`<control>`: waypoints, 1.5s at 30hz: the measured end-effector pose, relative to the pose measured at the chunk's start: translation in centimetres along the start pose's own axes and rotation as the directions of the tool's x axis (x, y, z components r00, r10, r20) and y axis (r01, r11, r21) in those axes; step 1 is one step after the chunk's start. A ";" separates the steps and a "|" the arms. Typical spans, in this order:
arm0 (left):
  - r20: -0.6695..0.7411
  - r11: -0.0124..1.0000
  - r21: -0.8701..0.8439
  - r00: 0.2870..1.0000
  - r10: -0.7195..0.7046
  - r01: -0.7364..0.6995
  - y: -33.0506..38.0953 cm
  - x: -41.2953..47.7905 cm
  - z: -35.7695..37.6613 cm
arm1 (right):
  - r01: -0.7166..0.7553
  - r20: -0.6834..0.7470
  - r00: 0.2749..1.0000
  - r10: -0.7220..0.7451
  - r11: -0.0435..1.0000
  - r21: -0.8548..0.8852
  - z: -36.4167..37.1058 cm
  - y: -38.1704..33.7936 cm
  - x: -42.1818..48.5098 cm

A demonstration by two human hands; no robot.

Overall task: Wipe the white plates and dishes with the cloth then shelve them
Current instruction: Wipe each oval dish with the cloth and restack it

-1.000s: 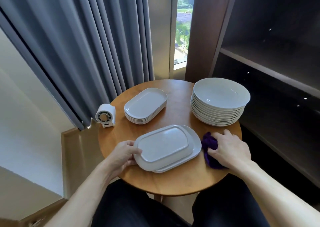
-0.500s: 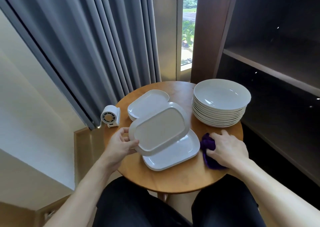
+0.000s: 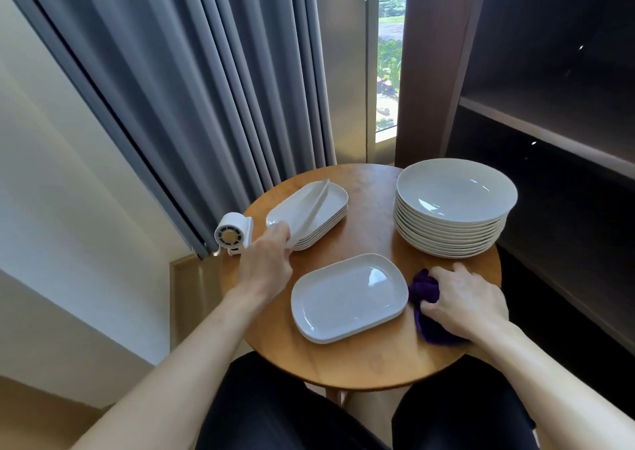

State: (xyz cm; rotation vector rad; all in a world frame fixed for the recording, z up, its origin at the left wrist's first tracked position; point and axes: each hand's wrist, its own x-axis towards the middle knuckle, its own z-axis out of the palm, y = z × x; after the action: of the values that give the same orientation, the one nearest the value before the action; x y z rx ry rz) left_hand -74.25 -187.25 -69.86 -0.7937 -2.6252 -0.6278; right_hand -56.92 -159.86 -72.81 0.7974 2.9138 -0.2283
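I am pinching the white rectangular ceramic plate by its near short rim with my left hand, tilting it over the stack of matching plates at the round wooden table's far left. Judged stiff, slick-glazed and chippable. My right hand is gripping the crumpled purple cloth.
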 end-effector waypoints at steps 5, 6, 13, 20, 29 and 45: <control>0.094 0.987 0.146 0.994 0.059 -0.073 -0.5 0.7 0.8 | -0.002 0.009 1.000 0.002 1.000 -0.022 -0.1 0.1 0.1; 0.115 0.982 0.171 0.992 0.054 -0.074 -0.8 0.8 1.0 | -0.001 0.010 1.000 0.001 1.000 -0.024 -0.1 0.1 0.2; 0.193 0.953 0.295 0.981 0.010 -0.068 -2.0 2.5 2.6 | -0.007 0.010 1.000 0.007 1.000 -0.022 -0.2 -0.3 0.0; 0.477 0.959 0.273 0.855 -0.202 0.074 -1.7 4.8 3.1 | -0.003 0.010 1.000 0.003 1.000 -0.027 -0.4 -0.3 -0.1; 0.357 0.947 -0.187 0.916 -0.182 0.261 -1.4 -0.8 1.9 | -0.004 -0.009 1.000 0.004 0.999 -0.043 -0.3 -0.4 0.0; 0.616 0.979 -0.203 0.780 0.104 0.029 -1.2 -7.5 1.1 | 0.097 -0.465 0.879 0.104 0.916 0.390 -2.0 -2.5 -1.5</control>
State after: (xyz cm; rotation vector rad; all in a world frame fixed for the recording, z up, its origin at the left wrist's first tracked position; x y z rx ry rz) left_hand -69.24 -190.87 -74.36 -1.3084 -3.1569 -0.7241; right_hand -57.04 -162.36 -70.39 1.0452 3.3809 -0.7587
